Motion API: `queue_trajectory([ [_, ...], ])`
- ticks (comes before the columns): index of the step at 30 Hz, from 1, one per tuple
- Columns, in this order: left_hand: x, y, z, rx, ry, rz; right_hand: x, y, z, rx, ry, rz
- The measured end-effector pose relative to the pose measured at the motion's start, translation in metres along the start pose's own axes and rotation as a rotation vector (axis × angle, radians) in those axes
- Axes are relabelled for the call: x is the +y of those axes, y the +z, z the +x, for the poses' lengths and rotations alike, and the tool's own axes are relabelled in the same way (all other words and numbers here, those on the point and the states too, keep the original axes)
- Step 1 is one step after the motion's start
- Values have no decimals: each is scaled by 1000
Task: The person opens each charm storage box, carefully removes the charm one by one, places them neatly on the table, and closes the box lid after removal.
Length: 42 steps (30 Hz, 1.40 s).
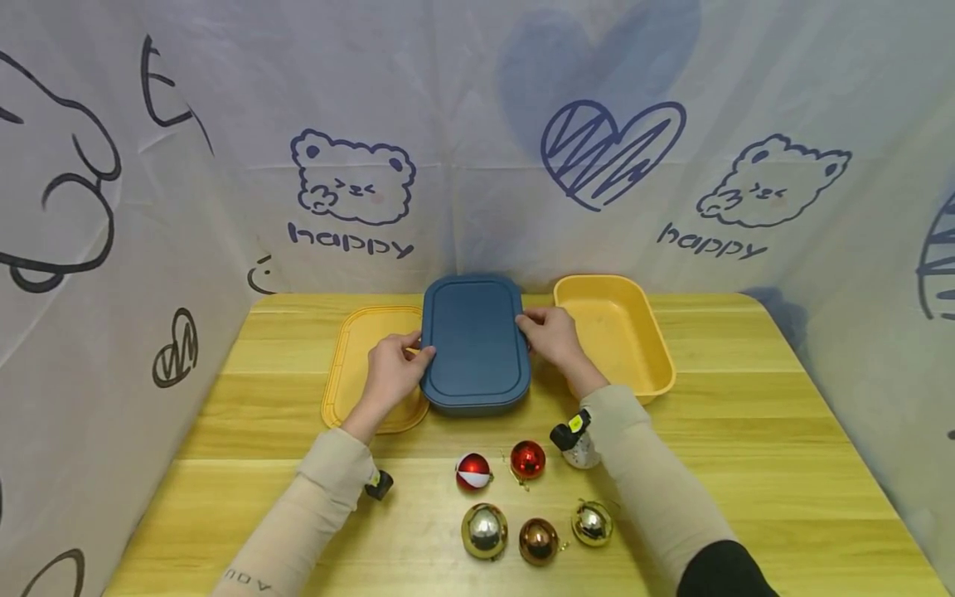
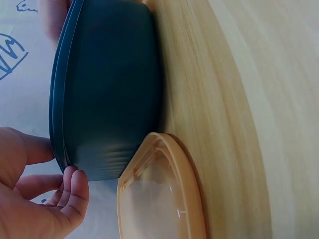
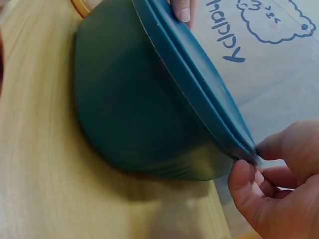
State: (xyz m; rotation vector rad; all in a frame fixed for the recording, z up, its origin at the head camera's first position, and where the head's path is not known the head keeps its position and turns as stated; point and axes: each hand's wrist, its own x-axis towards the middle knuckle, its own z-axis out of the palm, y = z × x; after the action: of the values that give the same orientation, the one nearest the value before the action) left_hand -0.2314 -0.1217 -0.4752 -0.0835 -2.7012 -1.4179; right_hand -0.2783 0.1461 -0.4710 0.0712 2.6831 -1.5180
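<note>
A dark blue box (image 2: pixel 109 84) stands upright on the table with its blue lid (image 1: pixel 476 332) on top. My left hand (image 1: pixel 391 369) pinches the lid's rim at the left side, thumb above and fingers beneath the edge. On the opposite side my right hand (image 1: pixel 554 333) pinches the rim between thumb and curled fingers, also seen close in the right wrist view. Beside the left hand lies a yellow lid (image 1: pixel 346 377), partly under that hand. A yellow open box (image 1: pixel 612 332) sits by the right hand.
Nearer me lie several ball ornaments: a red-and-white one (image 1: pixel 473 471), a red one (image 1: pixel 527 459), a bronze one (image 1: pixel 539 541), and gold ones (image 1: pixel 484 531). A whitish ball (image 1: pixel 582 454) is partly hidden by the right wrist camera. A printed cloth (image 1: pixel 477 191) hangs behind the table.
</note>
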Motion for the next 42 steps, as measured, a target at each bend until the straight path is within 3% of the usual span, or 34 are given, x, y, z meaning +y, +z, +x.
queue_trajectory([
  [27, -1, 3, -5, -20, -12, -9, 5, 8, -3, 22, 26, -48],
  [42, -3, 5, -7, -29, 17, 43, 6, 9, -4, 45, 9, -52],
])
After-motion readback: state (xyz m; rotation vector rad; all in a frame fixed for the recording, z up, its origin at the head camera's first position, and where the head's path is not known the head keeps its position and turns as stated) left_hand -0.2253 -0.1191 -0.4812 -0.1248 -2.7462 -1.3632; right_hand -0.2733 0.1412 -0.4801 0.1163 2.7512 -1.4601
